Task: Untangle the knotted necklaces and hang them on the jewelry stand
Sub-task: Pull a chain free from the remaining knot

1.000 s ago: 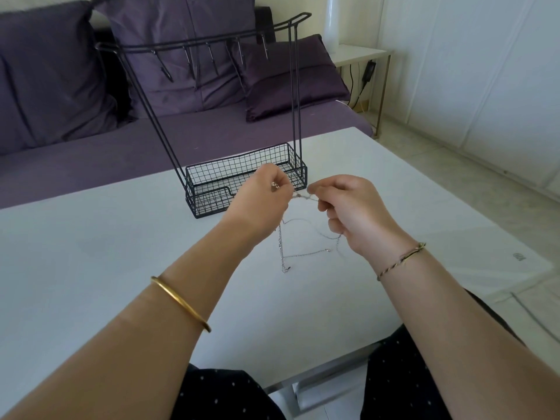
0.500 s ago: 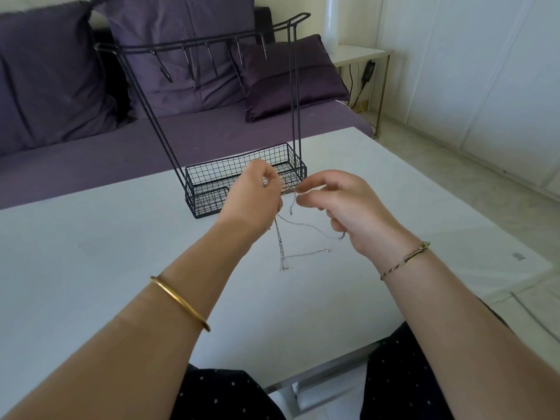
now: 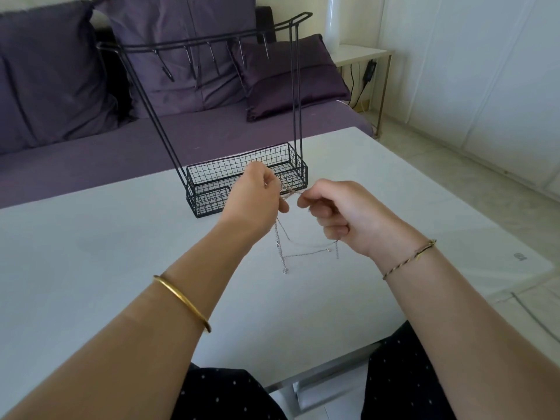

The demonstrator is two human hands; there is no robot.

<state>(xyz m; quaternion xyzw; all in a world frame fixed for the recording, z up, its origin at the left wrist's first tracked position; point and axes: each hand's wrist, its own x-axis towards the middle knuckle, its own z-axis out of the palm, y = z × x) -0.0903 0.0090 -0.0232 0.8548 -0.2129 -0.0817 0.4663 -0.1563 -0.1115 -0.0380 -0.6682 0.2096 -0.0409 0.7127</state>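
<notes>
1. Head view showed the jewelry stand [image 3: 209, 201] on the far part of the table [image 3: 91, 237], its hooks [image 3: 212, 59] bare: nothing hung yet.
2. Just near of the stand, the left hand [image 3: 257, 201] held the necklaces [image 3: 283, 247] at the knot [image 3: 291, 194] in a closed fingertip grip.
3. Below the knot they hung in loose loops between both hands, toward the table.
4. On the knot's other side the right hand [image 3: 342, 219] pinched it, grip closed, lower fingers curled over a trailing strand [image 3: 336, 250].
5. Untangling seemed the step in hand. The next move likely called for small, gentle pulls on one strand, since a hard tug would tighten the knot.
</notes>
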